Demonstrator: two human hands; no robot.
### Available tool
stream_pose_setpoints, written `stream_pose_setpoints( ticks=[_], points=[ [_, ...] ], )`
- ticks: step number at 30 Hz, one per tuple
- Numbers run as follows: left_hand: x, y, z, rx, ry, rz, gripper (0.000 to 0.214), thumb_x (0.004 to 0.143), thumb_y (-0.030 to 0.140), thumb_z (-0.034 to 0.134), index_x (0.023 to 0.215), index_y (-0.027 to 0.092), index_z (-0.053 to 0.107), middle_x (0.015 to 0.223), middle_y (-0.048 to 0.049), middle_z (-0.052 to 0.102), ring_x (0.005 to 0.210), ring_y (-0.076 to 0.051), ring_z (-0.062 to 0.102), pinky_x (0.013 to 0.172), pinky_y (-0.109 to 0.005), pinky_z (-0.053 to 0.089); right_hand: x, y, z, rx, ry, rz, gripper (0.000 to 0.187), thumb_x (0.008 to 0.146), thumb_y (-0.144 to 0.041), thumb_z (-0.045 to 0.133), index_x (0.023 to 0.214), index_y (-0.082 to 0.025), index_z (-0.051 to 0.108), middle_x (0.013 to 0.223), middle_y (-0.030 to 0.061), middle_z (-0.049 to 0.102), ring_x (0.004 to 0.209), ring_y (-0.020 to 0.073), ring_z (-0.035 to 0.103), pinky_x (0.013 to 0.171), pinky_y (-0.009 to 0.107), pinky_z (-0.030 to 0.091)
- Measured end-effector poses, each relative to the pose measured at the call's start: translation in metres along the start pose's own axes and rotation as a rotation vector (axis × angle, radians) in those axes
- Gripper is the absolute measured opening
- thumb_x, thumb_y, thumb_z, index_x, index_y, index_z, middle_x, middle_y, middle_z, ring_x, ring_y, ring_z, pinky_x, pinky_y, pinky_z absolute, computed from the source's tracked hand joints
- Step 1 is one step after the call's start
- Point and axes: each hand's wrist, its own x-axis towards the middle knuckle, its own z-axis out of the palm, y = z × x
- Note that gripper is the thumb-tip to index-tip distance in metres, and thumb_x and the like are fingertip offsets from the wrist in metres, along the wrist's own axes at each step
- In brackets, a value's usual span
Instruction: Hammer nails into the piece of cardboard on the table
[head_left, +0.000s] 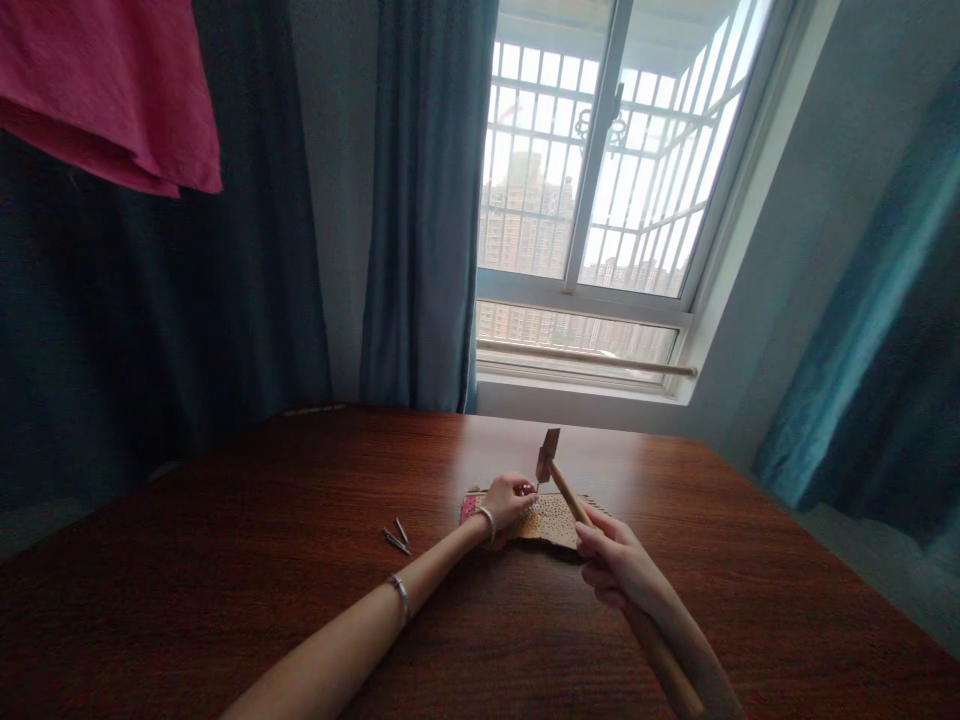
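My right hand (611, 555) is wrapped round the wooden handle of a hammer (568, 492). The hammer's head is raised just above my left fingertips. With its fingers pinched together, my left hand (510, 500) holds a thin nail (537, 488) upright over a tan board (559, 520); most of the nail is hidden by the fingers. Small dark marks dot the board, which has a ragged near edge and a reddish patch at its left end. Left of the board, several loose metal nails (396, 540) lie on the table.
The brown wooden table (300, 580) spreads out under both arms. Beyond it stand a barred window (592, 190) and blue curtains (424, 220). A pink cloth (112, 95) hangs at the upper left, and another curtain (862, 300) is at the right.
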Motion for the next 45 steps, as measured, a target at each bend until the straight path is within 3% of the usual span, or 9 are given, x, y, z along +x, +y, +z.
stream_pose_setpoints(
  ticks=[24,32,45],
  points=[
    [0.0009,-0.0008,-0.0004,0.004,-0.011,0.000,0.021,0.067,0.033,0.057,0.070,0.013,0.065,0.066,-0.0014,0.061,0.062,-0.012,0.052,0.058,-0.021,0.037,0.0003,0.0006,0.0013,0.028,-0.005,-0.019,0.063,0.067,-0.041,0.062,0.124,-0.028,0.038,0.061,-0.0065,0.041,0.029,-0.0003,0.024,0.024,0.012,0.013],
    [0.0005,0.0036,-0.0005,0.004,-0.026,-0.033,0.022,0.068,0.032,0.056,0.069,0.012,0.065,0.061,-0.0003,0.059,0.058,-0.011,0.050,0.054,-0.019,0.034,-0.0020,-0.0012,0.0044,-0.068,-0.010,-0.019,0.062,0.070,-0.042,0.057,0.127,-0.030,0.035,0.059,-0.0077,0.038,0.030,0.0001,0.023,0.025,0.012,0.014],
    [0.0009,0.0002,-0.0004,0.006,-0.032,-0.036,0.023,0.067,0.034,0.057,0.069,0.012,0.065,0.064,-0.0012,0.060,0.060,-0.011,0.050,0.056,-0.020,0.035,-0.0024,-0.0020,0.0031,0.008,-0.001,-0.005,0.065,0.068,-0.040,0.060,0.127,-0.028,0.035,0.062,-0.0065,0.040,0.029,-0.0007,0.024,0.024,0.012,0.014]
  ],
)
